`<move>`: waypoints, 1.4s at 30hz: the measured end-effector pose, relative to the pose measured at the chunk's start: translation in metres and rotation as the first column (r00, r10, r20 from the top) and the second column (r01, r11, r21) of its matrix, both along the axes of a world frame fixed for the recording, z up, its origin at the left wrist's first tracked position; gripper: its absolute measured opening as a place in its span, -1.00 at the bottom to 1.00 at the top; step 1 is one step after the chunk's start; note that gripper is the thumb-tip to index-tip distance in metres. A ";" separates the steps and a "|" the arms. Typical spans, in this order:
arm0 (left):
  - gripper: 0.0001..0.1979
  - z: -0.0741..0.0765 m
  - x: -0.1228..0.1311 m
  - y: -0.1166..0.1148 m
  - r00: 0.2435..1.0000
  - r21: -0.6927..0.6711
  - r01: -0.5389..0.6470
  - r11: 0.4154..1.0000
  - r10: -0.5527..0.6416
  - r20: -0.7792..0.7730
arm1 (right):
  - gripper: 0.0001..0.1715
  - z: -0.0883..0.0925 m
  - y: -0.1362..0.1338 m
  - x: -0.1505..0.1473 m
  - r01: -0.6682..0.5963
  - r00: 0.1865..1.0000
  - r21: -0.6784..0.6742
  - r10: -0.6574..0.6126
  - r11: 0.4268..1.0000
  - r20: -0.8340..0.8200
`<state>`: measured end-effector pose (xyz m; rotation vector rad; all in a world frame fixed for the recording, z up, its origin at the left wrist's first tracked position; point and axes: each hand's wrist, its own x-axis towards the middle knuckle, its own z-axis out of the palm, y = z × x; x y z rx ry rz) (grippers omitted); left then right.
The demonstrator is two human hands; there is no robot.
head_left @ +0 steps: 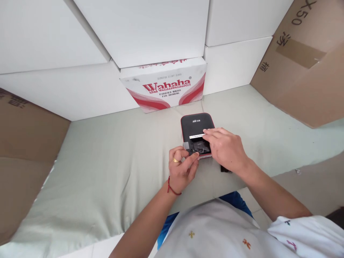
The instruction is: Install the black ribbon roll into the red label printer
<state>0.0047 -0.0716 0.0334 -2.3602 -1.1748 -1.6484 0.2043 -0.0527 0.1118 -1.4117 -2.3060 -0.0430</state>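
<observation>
A flat black device (195, 127) with rounded corners and a red edge lies on the cloth, with pale lettering near its far end. Its near half has an open recess (200, 146) with dark parts inside, and a white label strip (195, 136) runs just above it. My left hand (182, 164) is closed in a pinch at the recess's near left corner, on a small dark piece (189, 152); a greyish tab (186, 145) shows beside it. My right hand (227, 148) wraps over the device's right side, fingers together on top, thumb hidden.
A small black item (225, 169) lies partly under my right hand. Behind the device stands a white and red Wahaha water carton (168, 87) among stacked white boxes (163, 32). Brown cardboard boxes (309, 79) flank both sides. The pale green cloth (107, 154) has wrinkles.
</observation>
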 end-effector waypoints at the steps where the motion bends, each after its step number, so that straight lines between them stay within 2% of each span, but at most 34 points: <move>1: -0.77 0.000 -0.001 0.001 0.999 -0.024 0.029 0.999 -0.029 0.019 | -0.55 -0.005 -0.007 -0.003 -0.048 0.997 0.049 0.050 0.998 -0.052; 3: -0.81 0.000 -0.003 0.001 0.996 -0.050 0.073 0.996 -0.070 0.062 | -0.59 -0.014 -0.021 -0.008 -0.128 0.979 0.144 0.149 0.981 -0.139; 5: -0.86 -0.001 -0.004 0.003 0.987 -0.076 0.102 0.992 -0.091 0.132 | -0.61 -0.022 -0.035 -0.012 -0.148 0.962 0.195 0.187 0.970 -0.201; 7: -0.92 -0.003 -0.006 0.006 0.954 -0.136 0.136 0.981 -0.093 0.284 | -0.60 -0.029 -0.044 -0.015 -0.138 0.950 0.210 0.189 0.968 -0.247; 9: -0.89 -0.006 -0.008 0.014 0.869 -0.241 0.170 0.956 -0.030 0.494 | -0.56 -0.033 -0.048 -0.015 -0.137 0.943 0.202 0.190 0.970 -0.272; 11: -0.75 -0.008 -0.011 0.026 0.753 -0.393 0.236 0.889 0.088 0.652 | -0.53 -0.036 -0.049 -0.016 -0.136 0.938 0.203 0.192 0.970 -0.289; 13: -0.55 -0.010 -0.013 0.038 0.656 -0.505 0.392 0.769 0.152 0.740 | -0.52 -0.039 -0.049 -0.016 -0.137 0.931 0.202 0.196 0.970 -0.307; 15: -0.43 -0.011 -0.014 0.047 0.579 -0.521 0.544 0.658 0.154 0.800 | -0.50 -0.042 -0.049 -0.017 -0.138 0.924 0.206 0.201 0.969 -0.326; 16: -0.38 -0.012 -0.014 0.051 0.551 -0.511 0.595 0.621 0.147 0.821 | -0.49 -0.044 -0.049 -0.017 -0.137 0.922 0.207 0.201 0.969 -0.332; 18: -0.29 -0.015 -0.013 0.055 0.516 -0.490 0.652 0.578 0.136 0.846 | -0.47 -0.047 -0.049 -0.017 -0.129 0.922 0.204 0.193 0.970 -0.337; 20: -0.20 -0.018 -0.012 0.057 0.498 -0.474 0.681 0.559 0.122 0.859 | -0.45 -0.049 -0.049 -0.017 -0.125 0.924 0.191 0.184 0.974 -0.336; 24: -0.06 -0.025 -0.011 0.060 0.503 -0.454 0.712 0.536 0.063 0.862 | -0.44 -0.048 -0.050 -0.017 -0.132 0.924 0.196 0.192 0.972 -0.330; 28: -0.03 -0.034 -0.013 0.064 0.541 -0.465 0.710 0.530 0.013 0.841 | -0.49 -0.038 -0.050 -0.017 -0.155 0.927 0.177 0.205 0.972 -0.313; 32: -0.09 -0.042 -0.012 0.065 0.542 -0.446 0.699 0.559 -0.008 0.840 | -0.54 -0.016 -0.039 -0.006 -0.247 0.906 0.043 0.246 0.968 -0.345; 34: -0.14 -0.045 -0.011 0.065 0.518 -0.431 0.718 0.546 -0.007 0.855 | -0.59 0.001 -0.024 0.002 -0.245 0.891 -0.047 0.206 0.968 -0.404; 36: -0.18 -0.046 -0.009 0.065 0.501 -0.420 0.738 0.529 -0.011 0.865 | -0.62 0.018 -0.001 0.008 -0.168 0.898 -0.108 0.107 0.980 -0.426; 38: -0.19 -0.047 -0.009 0.065 0.496 -0.415 0.745 0.522 -0.016 0.868 | -0.62 0.032 0.027 0.008 -0.094 0.944 -0.144 0.042 0.985 -0.327; 40: -0.19 -0.047 -0.009 0.066 0.492 -0.413 0.750 0.517 -0.018 0.870 | -0.63 0.039 0.055 0.001 -0.060 0.997 -0.281 0.043 0.958 -0.069; 42: -0.19 -0.046 -0.009 0.066 0.485 -0.409 0.758 0.508 -0.020 0.874 | -0.66 0.041 0.077 -0.012 0.039 0.973 -0.408 0.058 0.912 0.222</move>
